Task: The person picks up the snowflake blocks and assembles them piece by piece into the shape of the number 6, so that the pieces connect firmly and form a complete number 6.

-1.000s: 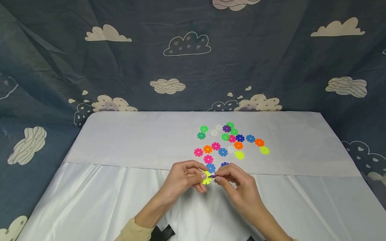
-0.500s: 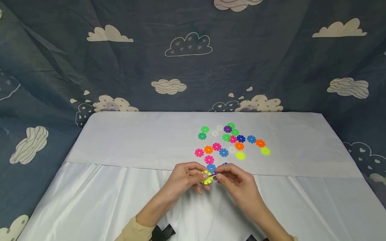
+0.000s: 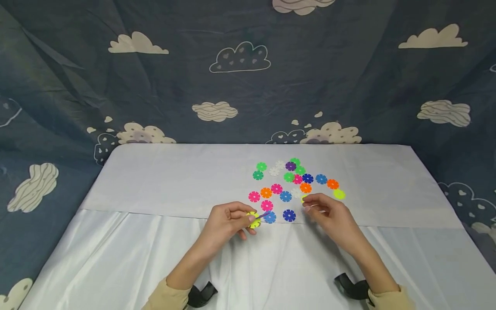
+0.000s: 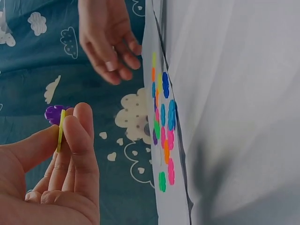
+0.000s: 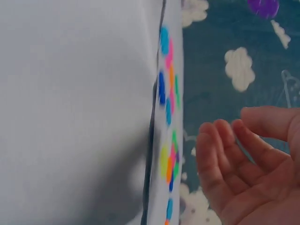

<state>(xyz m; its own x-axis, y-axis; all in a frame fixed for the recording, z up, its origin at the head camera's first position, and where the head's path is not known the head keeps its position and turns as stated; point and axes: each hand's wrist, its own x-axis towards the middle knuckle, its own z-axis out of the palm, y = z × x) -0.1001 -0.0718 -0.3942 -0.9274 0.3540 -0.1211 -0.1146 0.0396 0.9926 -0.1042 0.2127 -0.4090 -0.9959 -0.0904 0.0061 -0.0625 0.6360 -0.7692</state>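
My left hand [image 3: 226, 221] pinches a yellow snowflake disc [image 3: 254, 223] between thumb and fingers. A purple snowflake disc [image 4: 54, 114] is joined to the yellow one's edge, standing crosswise to it, and both are raised off the table. My right hand [image 3: 333, 217] is apart from them, over the right part of the loose discs, and holds nothing. Its fingers are loosely bent in the right wrist view. In the head view its fingertips partly cover another yellow disc lying on the table. A dark blue disc [image 3: 289, 215] and a light blue disc [image 3: 270, 217] lie between the hands.
Several more loose discs, among them a pink disc [image 3: 254, 196], an orange disc [image 3: 333, 184] and a green disc [image 3: 261, 166], spread over the white table [image 3: 166, 181]. A dark cloud-print cloth [image 3: 248, 90] hangs behind. Black straps circle both wrists.
My right hand has let go of the purple disc and moved right, over the loose discs. My left hand has shifted slightly left and up, carrying both joined discs.
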